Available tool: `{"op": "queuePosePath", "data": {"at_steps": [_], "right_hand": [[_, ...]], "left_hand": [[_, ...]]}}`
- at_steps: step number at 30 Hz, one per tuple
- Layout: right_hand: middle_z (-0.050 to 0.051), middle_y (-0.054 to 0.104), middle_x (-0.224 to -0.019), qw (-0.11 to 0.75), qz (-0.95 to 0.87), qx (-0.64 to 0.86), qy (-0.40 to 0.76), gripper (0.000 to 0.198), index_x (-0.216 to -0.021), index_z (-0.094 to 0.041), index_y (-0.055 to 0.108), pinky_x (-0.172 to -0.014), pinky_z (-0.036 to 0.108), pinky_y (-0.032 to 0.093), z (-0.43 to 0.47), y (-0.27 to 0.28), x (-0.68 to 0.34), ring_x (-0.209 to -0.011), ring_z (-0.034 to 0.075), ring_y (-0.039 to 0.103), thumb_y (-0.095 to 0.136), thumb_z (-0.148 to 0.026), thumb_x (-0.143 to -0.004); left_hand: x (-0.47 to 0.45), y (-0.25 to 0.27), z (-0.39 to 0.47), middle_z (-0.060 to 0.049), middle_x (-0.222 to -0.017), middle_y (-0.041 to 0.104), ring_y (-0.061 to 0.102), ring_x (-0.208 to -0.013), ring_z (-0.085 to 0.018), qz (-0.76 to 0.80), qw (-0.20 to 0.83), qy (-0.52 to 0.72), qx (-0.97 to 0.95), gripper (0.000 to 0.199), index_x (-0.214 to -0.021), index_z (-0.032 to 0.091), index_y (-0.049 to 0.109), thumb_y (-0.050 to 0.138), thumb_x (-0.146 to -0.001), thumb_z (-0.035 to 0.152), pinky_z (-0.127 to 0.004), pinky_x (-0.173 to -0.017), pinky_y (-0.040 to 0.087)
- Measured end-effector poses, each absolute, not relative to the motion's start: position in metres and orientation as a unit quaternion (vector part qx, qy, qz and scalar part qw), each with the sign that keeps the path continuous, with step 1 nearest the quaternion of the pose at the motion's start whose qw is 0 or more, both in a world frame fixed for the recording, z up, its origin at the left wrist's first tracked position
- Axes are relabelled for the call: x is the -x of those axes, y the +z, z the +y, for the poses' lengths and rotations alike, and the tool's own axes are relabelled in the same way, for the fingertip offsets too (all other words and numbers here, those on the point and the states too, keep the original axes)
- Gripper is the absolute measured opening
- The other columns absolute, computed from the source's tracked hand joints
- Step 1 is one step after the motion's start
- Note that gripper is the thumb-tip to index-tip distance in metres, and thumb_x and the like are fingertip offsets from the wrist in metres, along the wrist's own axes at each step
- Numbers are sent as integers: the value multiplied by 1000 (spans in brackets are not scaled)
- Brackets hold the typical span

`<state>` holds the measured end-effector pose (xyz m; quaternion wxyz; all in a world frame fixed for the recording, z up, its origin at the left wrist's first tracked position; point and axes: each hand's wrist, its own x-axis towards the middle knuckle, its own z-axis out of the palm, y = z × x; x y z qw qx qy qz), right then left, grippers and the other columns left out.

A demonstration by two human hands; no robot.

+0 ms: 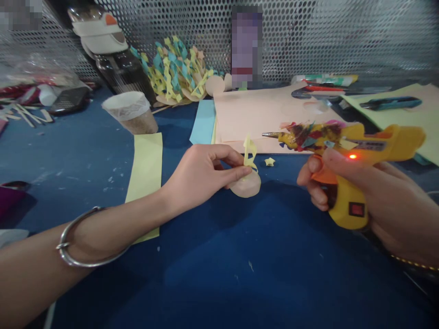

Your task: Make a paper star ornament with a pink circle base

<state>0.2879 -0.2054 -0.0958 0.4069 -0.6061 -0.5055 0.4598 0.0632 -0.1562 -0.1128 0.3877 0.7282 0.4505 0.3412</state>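
Observation:
Between the thumb and fingers of my left hand (212, 171) is a curled yellow paper strip (250, 150), standing up from a pale round paper disc (246, 185). My right hand (373, 192) is wrapped round the handle of a yellow glue gun (377, 148), its red light glowing. The metal nozzle points left, a short way from the paper strip and apart from it. Scraps of coloured paper cling to the gun's front. On the blue table, between the two hands, lies a small yellow paper star (270, 162).
Pink paper sheets (254, 114) lie behind my hands, with a yellow paper strip (146, 164) under my left forearm. Further back stand a paper cup (132, 112), a dark bottle (120, 68) and a cluster of curled paper strips (178, 68). A utility knife (391, 103) rests at the right.

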Motion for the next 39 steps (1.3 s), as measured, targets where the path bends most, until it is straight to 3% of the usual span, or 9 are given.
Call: {"op": "queuePosePath", "data": {"at_steps": [39], "right_hand": [[2,56,-48,408,-510,606,454,40,-65,-21,68,-35,17,38,-204,-95,-287,-43,11,51,62,-60,-75]], "left_hand": [[-63,-111,-157,2,-65,68,55,-48,-7,453,381,326,-737,15,-70,19,70,71,-76,32,-16,-44,41]]}}
